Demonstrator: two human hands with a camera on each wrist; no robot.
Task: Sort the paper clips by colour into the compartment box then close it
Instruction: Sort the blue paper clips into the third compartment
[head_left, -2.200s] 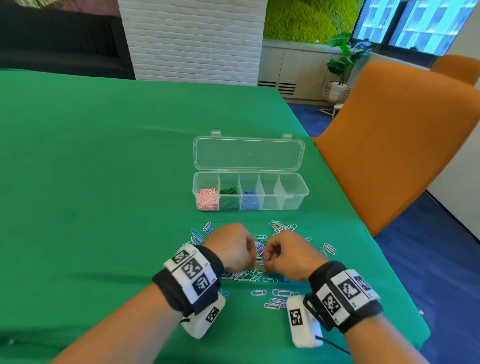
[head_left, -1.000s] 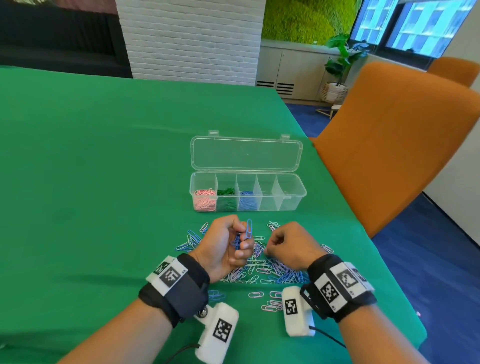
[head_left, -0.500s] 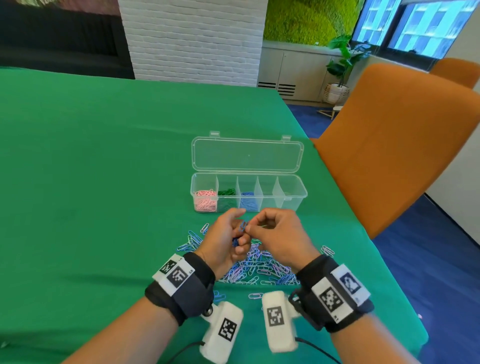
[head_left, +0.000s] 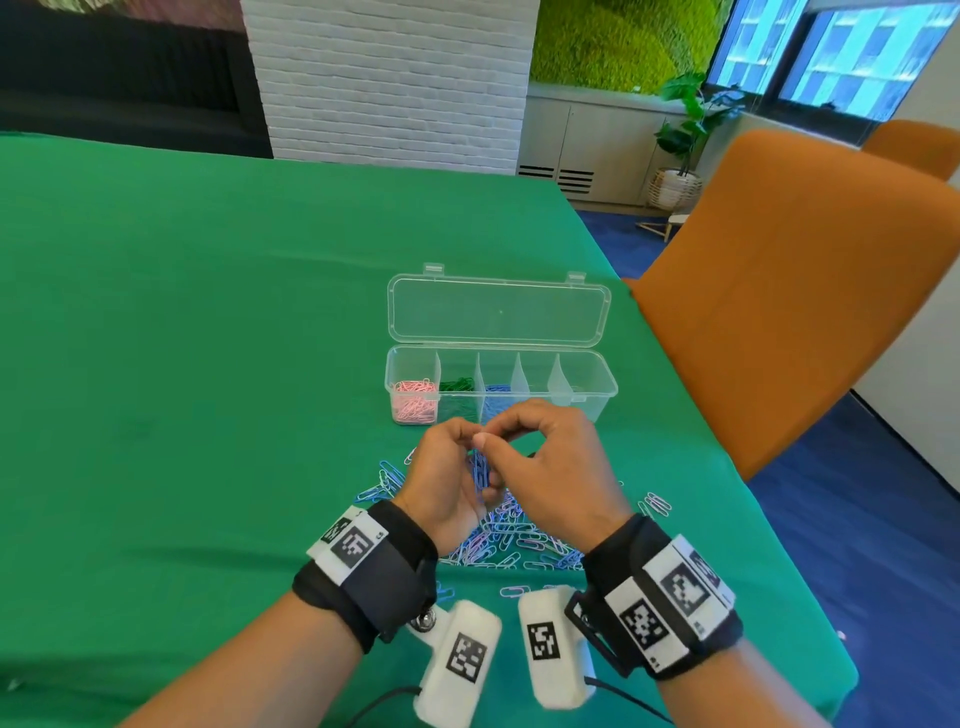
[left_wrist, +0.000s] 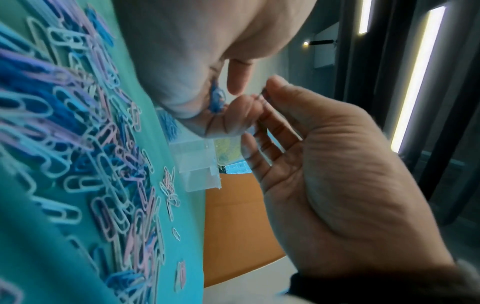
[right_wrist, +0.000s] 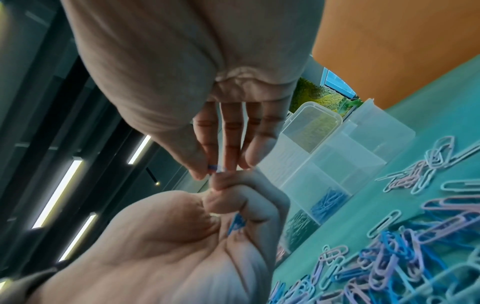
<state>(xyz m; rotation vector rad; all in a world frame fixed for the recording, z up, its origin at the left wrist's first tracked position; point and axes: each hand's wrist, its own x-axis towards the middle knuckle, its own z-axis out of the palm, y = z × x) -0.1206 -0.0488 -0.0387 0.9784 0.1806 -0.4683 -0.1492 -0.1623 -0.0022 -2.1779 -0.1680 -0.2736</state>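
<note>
The clear compartment box stands open, lid laid back. From the left its compartments hold pink clips, green clips and blue clips; the two at the right look empty. Just in front of it, above the loose pile of clips, my hands meet. My left hand grips a bunch of blue clips in curled fingers. My right hand pinches one small clip between thumb and fingertips, against the left hand's fingertips.
Green cloth covers the table. An orange chair stands close against its right edge. Stray clips lie right of the pile, and several more lie to the left.
My right hand has lifted off the pile with a clip and come up to my left hand. Both hands have risen and moved toward the box.
</note>
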